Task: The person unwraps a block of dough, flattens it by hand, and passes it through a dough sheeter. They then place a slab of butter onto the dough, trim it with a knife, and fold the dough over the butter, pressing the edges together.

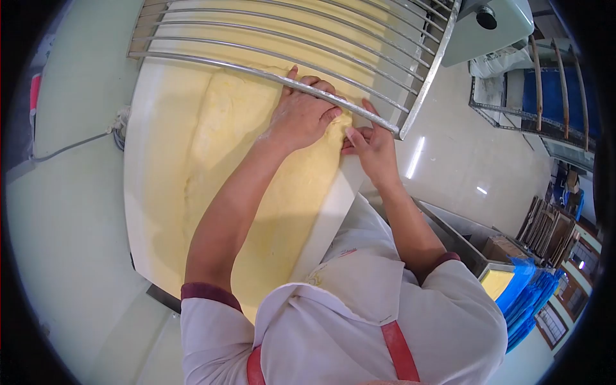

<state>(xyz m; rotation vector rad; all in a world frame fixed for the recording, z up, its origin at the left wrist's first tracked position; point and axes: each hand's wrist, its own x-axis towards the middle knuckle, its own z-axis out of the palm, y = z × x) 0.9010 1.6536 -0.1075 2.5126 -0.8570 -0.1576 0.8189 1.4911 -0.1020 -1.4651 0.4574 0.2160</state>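
Note:
A wide, thick sheet of pale yellow dough [256, 173] lies along a white belt [144, 167] and reaches beneath a metal bar guard [282, 80]. My left hand [305, 114] rests on top of the dough by the guard's front bar, fingers apart and slightly bent, some fingertips beyond the bar. At the dough's right edge is my right hand [372, 142], its thumb and lower fingers closed around the edge while the index finger points up near the guard. The undersides of the fingers are hidden.
A pale green machine housing with a black knob [486, 17] stands at upper right. A cable [70, 149] runs to the belt's left side. Blue plastic sheets [529, 298] and a cardboard box [504, 247] sit at right. A metal rack [545, 115] stands across the shiny floor.

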